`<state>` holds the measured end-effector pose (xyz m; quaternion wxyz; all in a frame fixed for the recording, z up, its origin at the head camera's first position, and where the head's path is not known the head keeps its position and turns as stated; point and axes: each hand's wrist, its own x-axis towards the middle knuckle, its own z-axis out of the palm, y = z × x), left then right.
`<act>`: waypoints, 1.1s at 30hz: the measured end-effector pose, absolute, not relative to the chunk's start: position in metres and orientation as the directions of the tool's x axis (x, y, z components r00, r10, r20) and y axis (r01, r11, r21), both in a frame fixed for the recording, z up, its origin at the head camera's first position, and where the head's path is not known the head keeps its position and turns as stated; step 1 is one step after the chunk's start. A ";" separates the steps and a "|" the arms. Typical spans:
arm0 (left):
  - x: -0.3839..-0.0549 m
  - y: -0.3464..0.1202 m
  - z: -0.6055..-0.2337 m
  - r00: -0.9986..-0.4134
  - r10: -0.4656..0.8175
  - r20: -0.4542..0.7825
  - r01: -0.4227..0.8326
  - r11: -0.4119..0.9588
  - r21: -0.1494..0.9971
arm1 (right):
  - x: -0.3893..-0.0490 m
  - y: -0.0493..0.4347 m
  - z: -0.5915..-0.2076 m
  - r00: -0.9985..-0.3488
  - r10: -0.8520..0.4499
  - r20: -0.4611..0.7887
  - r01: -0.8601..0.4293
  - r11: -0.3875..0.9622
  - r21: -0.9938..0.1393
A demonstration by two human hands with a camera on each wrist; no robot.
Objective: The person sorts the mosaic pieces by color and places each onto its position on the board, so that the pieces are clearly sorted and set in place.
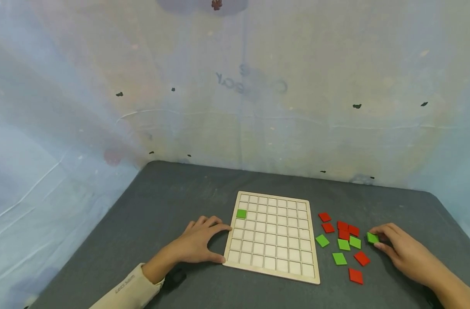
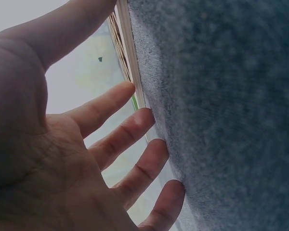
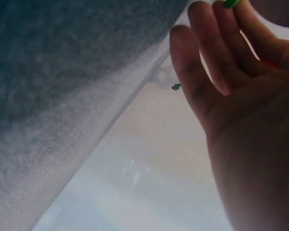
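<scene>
A wooden grid board (image 1: pixel 271 239) lies on the dark table, with one green square tile (image 1: pixel 241 213) in its left column. My left hand (image 1: pixel 196 244) rests at the board's left side, thumb and index fingertip touching the frame, fingers spread. The left wrist view shows that hand's fingertips (image 2: pixel 143 118) along the board's edge. To the right of the loose tiles, my right hand (image 1: pixel 406 255) pinches a green tile (image 1: pixel 372 237) between thumb and fingers. Only a sliver of green (image 3: pixel 231 3) shows at the top of the right wrist view.
Between the board and my right hand lie several loose red tiles (image 1: pixel 355 276) and green tiles (image 1: pixel 339 259), some red ones overlapping. The grey tabletop (image 1: pixel 173 189) ends at a pale, marked sheet (image 1: pixel 258 141) behind and at the sides.
</scene>
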<state>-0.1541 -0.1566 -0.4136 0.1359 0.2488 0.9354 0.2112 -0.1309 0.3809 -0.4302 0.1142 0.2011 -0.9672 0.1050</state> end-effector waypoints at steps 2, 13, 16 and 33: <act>-0.154 -0.157 -0.414 -0.838 0.527 -0.143 0.413 0.784 0.463 | -0.130 0.381 -0.429 -0.905 -0.351 0.242 -0.395 0.903 -0.167; -0.151 -0.157 -0.414 -0.836 0.536 -0.117 0.433 0.775 0.460 | -0.132 0.386 -0.428 -0.899 -0.354 0.257 -0.415 0.878 -0.240; -0.152 -0.157 -0.414 -0.836 0.534 -0.122 0.430 0.778 0.458 | -0.132 0.383 -0.428 -0.896 -0.358 0.262 -0.423 0.869 -0.257; -0.153 -0.155 -0.412 -0.832 0.541 -0.121 0.431 0.768 0.473 | -0.129 0.358 -0.425 -0.895 -0.366 0.254 -0.429 0.862 -0.272</act>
